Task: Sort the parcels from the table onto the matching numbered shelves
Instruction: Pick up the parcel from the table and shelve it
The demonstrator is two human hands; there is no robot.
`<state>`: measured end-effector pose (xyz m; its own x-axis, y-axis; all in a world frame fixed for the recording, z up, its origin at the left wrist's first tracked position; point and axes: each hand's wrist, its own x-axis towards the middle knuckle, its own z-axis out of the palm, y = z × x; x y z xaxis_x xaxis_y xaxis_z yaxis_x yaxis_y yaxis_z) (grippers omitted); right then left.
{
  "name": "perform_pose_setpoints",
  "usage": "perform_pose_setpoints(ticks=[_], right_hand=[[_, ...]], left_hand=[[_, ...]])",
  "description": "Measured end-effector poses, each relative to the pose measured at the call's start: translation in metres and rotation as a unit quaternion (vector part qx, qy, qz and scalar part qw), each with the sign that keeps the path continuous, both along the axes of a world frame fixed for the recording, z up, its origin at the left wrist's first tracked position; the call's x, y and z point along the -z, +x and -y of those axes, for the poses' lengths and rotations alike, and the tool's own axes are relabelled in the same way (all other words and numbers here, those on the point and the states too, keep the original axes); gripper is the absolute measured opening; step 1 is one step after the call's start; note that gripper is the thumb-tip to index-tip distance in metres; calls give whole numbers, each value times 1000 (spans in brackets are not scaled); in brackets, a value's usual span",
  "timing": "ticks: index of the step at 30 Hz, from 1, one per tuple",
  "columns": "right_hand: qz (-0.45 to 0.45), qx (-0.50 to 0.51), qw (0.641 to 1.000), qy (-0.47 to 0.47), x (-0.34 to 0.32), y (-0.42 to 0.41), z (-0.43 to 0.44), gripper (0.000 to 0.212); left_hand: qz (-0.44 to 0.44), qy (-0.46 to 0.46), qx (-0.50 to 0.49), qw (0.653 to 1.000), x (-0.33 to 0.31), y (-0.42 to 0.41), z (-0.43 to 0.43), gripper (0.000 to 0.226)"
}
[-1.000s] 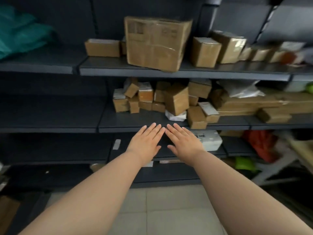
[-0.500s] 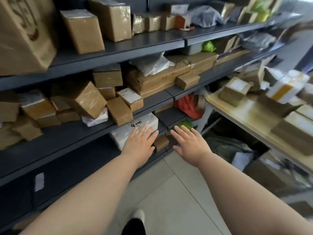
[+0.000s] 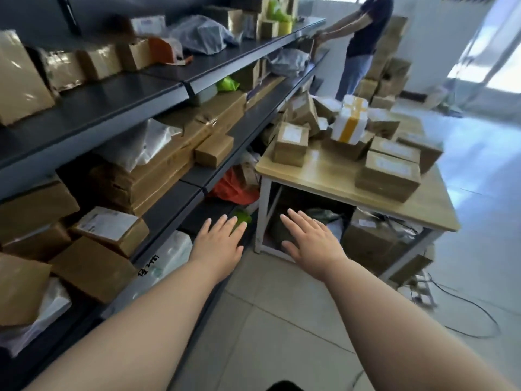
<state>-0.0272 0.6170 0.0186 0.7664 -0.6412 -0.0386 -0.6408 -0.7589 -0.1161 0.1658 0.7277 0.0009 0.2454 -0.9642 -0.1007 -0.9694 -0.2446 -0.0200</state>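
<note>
Parcels (image 3: 387,176) on table (image 3: 332,179), left hand (image 3: 218,244), right hand (image 3: 313,241) flat, empty

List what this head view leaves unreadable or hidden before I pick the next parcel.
Head view only:
Shelf numbers: none legible on the shelf edges; motion blur.
Labels on the parcels on the table: blurred, too small.
Handwriting on the white parcel: too blurred to read.
Boxes under the table: shadowed, partly behind the right hand.
Other person: head cut off by the top edge.
</note>
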Motion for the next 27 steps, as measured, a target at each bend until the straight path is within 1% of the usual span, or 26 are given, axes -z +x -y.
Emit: perform_pose_setpoints(ticks=[4,7,9,13,17,20,24,27], right_hand=[[8,57,998,8,7,-29,18,60],[14,100,995,11,12,-44,36,60],[-1,106,994,8,15,-51,52,60],[-3,135,991,15,22,-61,100,60],[-13,133,991,24,19,-71,163,60],[-10,140,990,21,10,-85,220,60],[-15,161,986,25,-2,-112,283,59],[-28,176,984,29,0,-133,314,59]], left_hand=[[13,18,77,997,5,-16,34,57],[7,18,101,995,9,-25,60,58],[3,9,116,993,10,-30,81,58],[23,22,157,987,9,-39,140,57],[33,35,153,987,8,-51,211,58],[36,23,154,987,3,-66,269,58],[19,10,160,987,-3,-95,334,58],[8,10,160,987,3,-115,366,59]])
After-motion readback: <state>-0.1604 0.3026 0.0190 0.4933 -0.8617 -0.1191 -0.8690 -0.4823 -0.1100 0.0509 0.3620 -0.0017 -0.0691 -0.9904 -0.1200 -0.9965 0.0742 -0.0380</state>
